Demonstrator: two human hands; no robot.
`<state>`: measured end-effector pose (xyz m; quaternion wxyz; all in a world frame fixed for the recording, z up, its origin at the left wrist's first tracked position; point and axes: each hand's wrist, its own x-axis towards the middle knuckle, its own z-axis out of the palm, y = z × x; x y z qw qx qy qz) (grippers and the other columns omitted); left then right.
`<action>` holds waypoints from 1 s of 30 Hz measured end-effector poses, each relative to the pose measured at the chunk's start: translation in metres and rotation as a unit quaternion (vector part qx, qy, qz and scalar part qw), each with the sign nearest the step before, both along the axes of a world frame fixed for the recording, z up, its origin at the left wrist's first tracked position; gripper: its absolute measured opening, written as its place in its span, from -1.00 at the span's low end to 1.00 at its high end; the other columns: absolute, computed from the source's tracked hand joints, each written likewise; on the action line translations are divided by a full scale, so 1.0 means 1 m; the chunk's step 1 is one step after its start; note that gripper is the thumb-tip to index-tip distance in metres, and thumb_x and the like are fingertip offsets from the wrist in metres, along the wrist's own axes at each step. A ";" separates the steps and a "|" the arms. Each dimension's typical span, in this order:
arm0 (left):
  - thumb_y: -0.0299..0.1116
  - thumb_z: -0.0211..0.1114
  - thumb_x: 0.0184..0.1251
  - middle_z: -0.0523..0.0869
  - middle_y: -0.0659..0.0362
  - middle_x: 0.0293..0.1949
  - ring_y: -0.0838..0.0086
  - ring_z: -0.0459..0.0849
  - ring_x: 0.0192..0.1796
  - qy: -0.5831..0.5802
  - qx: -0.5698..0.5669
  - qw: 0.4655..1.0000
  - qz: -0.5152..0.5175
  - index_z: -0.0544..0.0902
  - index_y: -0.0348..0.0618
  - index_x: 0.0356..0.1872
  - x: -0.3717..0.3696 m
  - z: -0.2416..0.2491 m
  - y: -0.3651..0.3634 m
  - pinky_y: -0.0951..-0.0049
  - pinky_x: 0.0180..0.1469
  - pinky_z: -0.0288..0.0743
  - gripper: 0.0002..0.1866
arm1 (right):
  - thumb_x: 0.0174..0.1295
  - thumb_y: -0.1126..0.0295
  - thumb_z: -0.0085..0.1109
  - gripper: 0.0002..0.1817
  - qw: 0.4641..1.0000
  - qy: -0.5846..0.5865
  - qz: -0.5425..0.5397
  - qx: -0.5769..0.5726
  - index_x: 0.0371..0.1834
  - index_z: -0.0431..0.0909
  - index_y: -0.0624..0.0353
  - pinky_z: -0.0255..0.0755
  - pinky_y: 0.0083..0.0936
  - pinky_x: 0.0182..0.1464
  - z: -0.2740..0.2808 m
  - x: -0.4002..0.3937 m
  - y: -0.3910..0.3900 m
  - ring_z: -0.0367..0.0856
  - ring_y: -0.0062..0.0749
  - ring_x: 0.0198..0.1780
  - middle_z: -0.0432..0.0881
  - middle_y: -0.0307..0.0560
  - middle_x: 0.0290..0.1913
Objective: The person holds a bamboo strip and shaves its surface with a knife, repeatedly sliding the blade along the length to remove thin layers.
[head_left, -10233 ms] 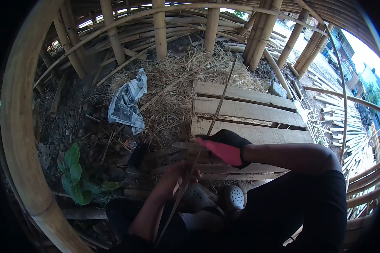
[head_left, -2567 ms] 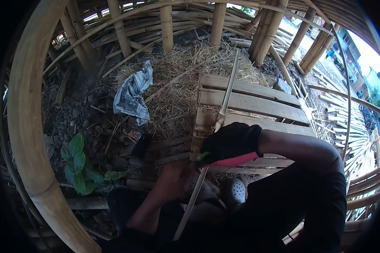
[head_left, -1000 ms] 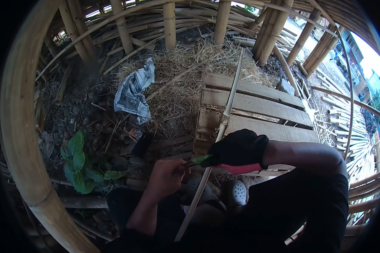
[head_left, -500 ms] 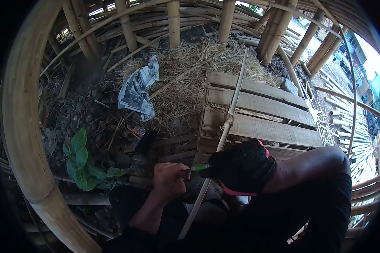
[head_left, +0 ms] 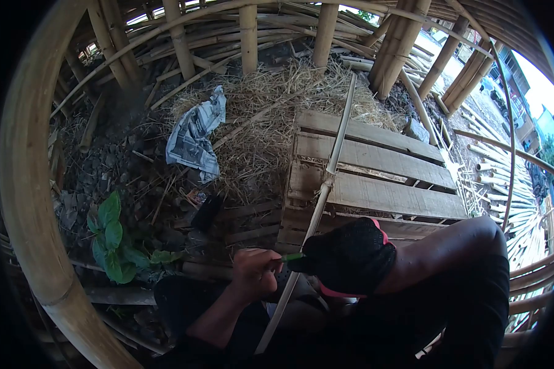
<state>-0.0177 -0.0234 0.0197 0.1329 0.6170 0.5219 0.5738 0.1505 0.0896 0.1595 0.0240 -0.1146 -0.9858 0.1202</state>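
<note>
My left hand (head_left: 256, 272) is bare and closed, its fingertips pinching one end of a small slim green object (head_left: 292, 257). From the other side my right hand (head_left: 348, 255), in a black glove with a pink-red edge, meets the same object; its fingers are dark and bunched together around that end. A long pale bamboo strip (head_left: 340, 136) slants from the upper middle down between my hands to my lap, passing beneath the green object. The strip has a node partway along and lies across a slatted wooden crate (head_left: 388, 192).
Crumpled newspaper (head_left: 196, 138) lies on straw (head_left: 258, 141). A leafy green plant (head_left: 112, 237) grows at the left. A thick bamboo pole (head_left: 31, 184) curves down the left edge. Bamboo posts (head_left: 248, 40) stand behind, and cut poles (head_left: 514, 197) lie at the right.
The view has shifted slightly. My left hand has turned a little and moved right and down, with the green object lower. My right hand has also dropped slightly.
</note>
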 end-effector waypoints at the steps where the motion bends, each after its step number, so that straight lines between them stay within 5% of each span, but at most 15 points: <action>1: -0.74 0.05 -0.09 0.58 0.19 -0.70 0.38 0.61 -0.67 0.000 -0.004 1.000 -0.004 0.57 -0.22 -0.52 -0.001 -0.003 -0.001 0.48 -0.57 0.44 -0.80 | 0.03 0.15 0.28 -0.79 1.000 -0.001 -0.001 0.001 -0.37 0.63 0.01 0.51 -0.25 -0.46 0.001 -0.002 0.001 0.69 -0.15 -0.48 0.65 -0.12 -0.49; 3: -0.73 0.07 -0.03 0.60 0.19 -0.68 0.37 0.63 -0.65 0.002 -0.006 1.000 -0.009 0.59 -0.22 -0.47 -0.003 -0.005 -0.002 0.48 -0.54 0.47 -0.81 | 0.19 0.11 0.20 -0.75 0.989 -0.143 0.001 0.025 -0.31 0.64 0.04 0.57 -0.21 -0.36 0.006 -0.009 0.006 0.73 -0.13 -0.33 0.70 -0.09 -0.40; 9: -0.58 0.11 0.29 0.71 0.11 -0.44 0.48 0.74 -0.37 0.035 -0.159 0.987 -0.018 0.64 -0.28 -0.18 -0.003 0.012 0.004 0.48 -0.34 0.60 -0.83 | 0.34 0.08 0.11 -0.64 0.989 -0.137 0.024 -0.056 -0.14 0.71 0.12 0.58 -0.16 -0.16 -0.007 -0.010 0.074 0.71 -0.02 -0.17 0.73 0.02 -0.22; 12: -0.40 0.14 0.46 0.73 0.11 -0.33 0.52 0.73 -0.26 -0.101 -0.211 0.972 0.034 0.57 -0.32 0.05 -0.001 0.003 0.004 0.47 -0.29 0.62 -0.74 | 0.32 0.36 0.09 -0.74 0.991 -0.007 0.117 -0.065 -0.01 0.68 0.12 0.59 -0.36 -0.23 -0.012 -0.007 0.108 0.70 -0.26 -0.28 0.71 -0.06 -0.25; 13: -0.29 0.17 0.48 0.73 0.13 -0.30 0.53 0.72 -0.24 -0.182 -0.312 0.931 -0.053 0.50 -0.33 0.15 0.000 -0.001 0.003 0.47 -0.27 0.62 -0.64 | 0.32 0.36 0.09 -0.74 0.991 -0.007 0.117 -0.063 -0.01 0.68 0.12 0.59 -0.36 -0.23 -0.005 -0.007 0.112 0.70 -0.26 -0.28 0.71 -0.06 -0.25; 14: -0.19 0.20 0.50 0.73 0.15 -0.28 0.53 0.72 -0.22 -0.257 -0.406 0.866 -0.140 0.44 -0.33 0.24 0.000 -0.003 0.004 0.47 -0.26 0.62 -0.53 | 0.34 0.39 0.09 -0.75 0.968 -0.010 -0.058 -0.245 0.02 0.67 0.10 0.56 -0.46 -0.27 0.005 -0.006 0.114 0.67 -0.39 -0.31 0.68 -0.12 -0.28; 15: -0.19 0.20 0.50 0.73 0.15 -0.28 0.53 0.72 -0.22 -0.256 -0.405 0.866 -0.142 0.44 -0.33 0.24 0.003 0.002 0.005 0.47 -0.26 0.62 -0.53 | 0.36 0.41 0.09 -0.75 0.882 -0.011 -0.231 -0.411 0.04 0.66 0.09 0.52 -0.55 -0.32 0.013 -0.005 0.114 0.64 -0.52 -0.34 0.66 -0.18 -0.31; 17: -0.06 0.22 0.48 0.73 0.14 -0.30 0.54 0.72 -0.24 -0.297 -0.395 0.816 -0.300 0.42 -0.29 0.29 0.010 0.014 0.009 0.49 -0.21 0.62 -0.44 | 0.39 0.39 0.09 -0.79 0.877 0.041 -0.262 -0.400 0.00 0.64 0.13 0.44 -0.66 -0.38 0.008 -0.002 0.121 0.59 -0.68 -0.36 0.60 -0.26 -0.35; 21: -0.16 0.23 0.49 0.71 0.15 -0.32 0.53 0.70 -0.30 -0.349 -0.406 0.768 -0.351 0.42 -0.30 0.28 0.005 0.003 0.013 0.44 -0.19 0.60 -0.49 | 0.40 0.27 0.10 -0.78 0.932 0.115 -0.256 -0.229 -0.04 0.61 0.13 0.50 -0.51 -0.38 -0.012 0.005 0.141 0.64 -0.52 -0.41 0.68 -0.19 -0.28; 23: -0.15 0.25 0.47 0.73 0.11 -0.36 0.49 0.74 -0.29 -0.329 -0.402 0.749 -0.410 0.49 -0.26 0.09 -0.004 -0.014 0.015 0.46 -0.16 0.60 -0.60 | 0.37 0.15 0.16 -0.72 0.960 0.132 -0.171 0.178 0.00 0.62 0.04 0.57 -0.35 -0.31 -0.034 0.011 0.159 0.70 -0.27 -0.36 0.73 -0.12 -0.16; 27: -0.16 0.32 0.41 0.74 0.11 -0.36 0.46 0.75 -0.27 -0.288 -0.441 0.737 -0.424 0.51 -0.23 -0.08 -0.016 -0.036 0.022 0.45 -0.16 0.59 -0.67 | 0.41 0.06 0.10 -0.64 0.964 0.143 -0.171 0.143 0.09 0.65 -0.01 0.58 -0.27 -0.15 -0.035 0.019 0.171 0.73 -0.10 -0.14 0.72 -0.10 -0.01; 30: -0.16 0.39 0.33 0.75 0.13 -0.35 0.45 0.75 -0.24 -0.210 -0.377 0.736 -0.522 0.54 -0.21 -0.18 -0.021 -0.043 0.027 0.45 -0.16 0.58 -0.67 | 0.38 0.06 0.12 -0.68 0.968 0.163 -0.053 0.184 0.08 0.66 -0.12 0.59 -0.26 -0.17 -0.056 0.027 0.194 0.71 -0.12 -0.14 0.70 -0.10 -0.04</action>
